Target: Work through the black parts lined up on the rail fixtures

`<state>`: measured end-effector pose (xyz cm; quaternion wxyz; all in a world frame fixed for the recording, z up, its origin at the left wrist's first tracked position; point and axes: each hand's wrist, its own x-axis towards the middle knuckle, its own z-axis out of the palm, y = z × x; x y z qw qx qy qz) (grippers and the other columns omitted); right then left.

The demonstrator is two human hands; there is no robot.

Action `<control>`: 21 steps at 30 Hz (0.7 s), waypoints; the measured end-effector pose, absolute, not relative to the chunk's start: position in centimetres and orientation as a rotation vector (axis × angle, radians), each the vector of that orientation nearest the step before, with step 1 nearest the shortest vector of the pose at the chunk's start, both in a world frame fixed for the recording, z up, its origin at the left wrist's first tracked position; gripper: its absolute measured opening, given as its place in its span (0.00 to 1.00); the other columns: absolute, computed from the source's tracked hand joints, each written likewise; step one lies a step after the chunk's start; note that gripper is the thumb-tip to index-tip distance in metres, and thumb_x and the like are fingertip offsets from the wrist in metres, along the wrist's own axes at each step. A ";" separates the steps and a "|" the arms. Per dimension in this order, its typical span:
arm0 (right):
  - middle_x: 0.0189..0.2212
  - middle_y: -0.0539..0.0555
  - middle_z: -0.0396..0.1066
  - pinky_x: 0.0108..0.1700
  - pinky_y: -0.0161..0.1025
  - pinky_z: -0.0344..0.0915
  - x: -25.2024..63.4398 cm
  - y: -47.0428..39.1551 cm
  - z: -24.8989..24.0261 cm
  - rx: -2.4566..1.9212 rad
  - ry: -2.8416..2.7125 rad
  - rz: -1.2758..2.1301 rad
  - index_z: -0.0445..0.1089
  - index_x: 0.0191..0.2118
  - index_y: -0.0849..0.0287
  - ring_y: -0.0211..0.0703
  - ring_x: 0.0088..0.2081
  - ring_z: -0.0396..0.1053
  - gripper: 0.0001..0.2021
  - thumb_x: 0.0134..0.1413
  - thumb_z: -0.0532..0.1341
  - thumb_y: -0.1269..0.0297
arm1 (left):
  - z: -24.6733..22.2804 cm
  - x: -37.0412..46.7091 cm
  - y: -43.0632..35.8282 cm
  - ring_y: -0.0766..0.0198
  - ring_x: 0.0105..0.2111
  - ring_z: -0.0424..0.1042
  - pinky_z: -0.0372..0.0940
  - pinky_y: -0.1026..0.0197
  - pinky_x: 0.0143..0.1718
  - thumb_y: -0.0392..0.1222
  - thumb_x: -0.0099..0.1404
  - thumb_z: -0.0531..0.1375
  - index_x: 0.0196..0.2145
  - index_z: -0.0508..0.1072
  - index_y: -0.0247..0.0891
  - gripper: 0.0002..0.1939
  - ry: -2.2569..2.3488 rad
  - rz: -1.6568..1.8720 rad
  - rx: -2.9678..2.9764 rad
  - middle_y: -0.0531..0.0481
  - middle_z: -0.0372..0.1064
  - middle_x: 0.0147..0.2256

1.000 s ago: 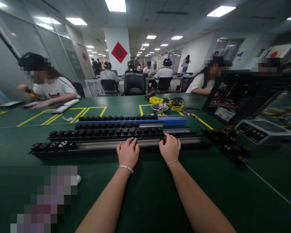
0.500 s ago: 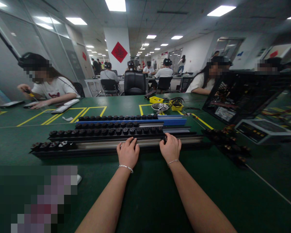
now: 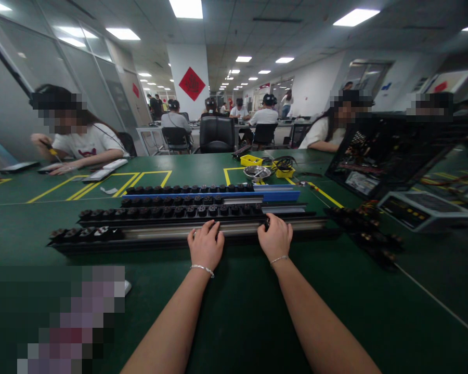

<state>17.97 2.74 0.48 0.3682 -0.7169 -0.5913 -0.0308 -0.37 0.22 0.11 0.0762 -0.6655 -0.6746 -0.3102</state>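
Note:
A long black track rail (image 3: 167, 232) with a silvery channel lies across the table in front of me. My left hand (image 3: 206, 247) is closed over its near edge, fingertips on top and thumb at the front. My right hand (image 3: 275, 238) is curled around a small black socket module (image 3: 265, 223) at the rail's channel; my fingers hide most of it. Several black socket modules (image 3: 86, 234) sit at the rail's left end. Behind it lie another black rail (image 3: 286, 213) lined with round socket modules (image 3: 167, 212) and a blue rail (image 3: 281, 196) with more.
Loose black modules (image 3: 368, 236) lie to the right, near a grey power supply box (image 3: 425, 210) and an open computer case (image 3: 378, 150). Farther back are a metal bowl (image 3: 257, 172) and yellow trays (image 3: 251, 160). Co-workers sit at the far left and right.
My right hand has shifted very slightly to the right along the rail. My left hand has stayed put. A standing person far back has moved left.

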 end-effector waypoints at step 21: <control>0.47 0.59 0.69 0.58 0.52 0.42 18.3 2.8 0.6 -1.866 -1.507 -0.092 0.64 0.49 0.60 0.48 0.51 0.60 0.20 0.48 0.51 0.68 | 0.6 -0.2 0.0 0.57 0.47 0.67 0.48 0.48 0.54 0.45 0.63 0.50 0.48 0.71 0.48 0.18 -2.071 -0.906 -2.003 0.50 0.66 0.52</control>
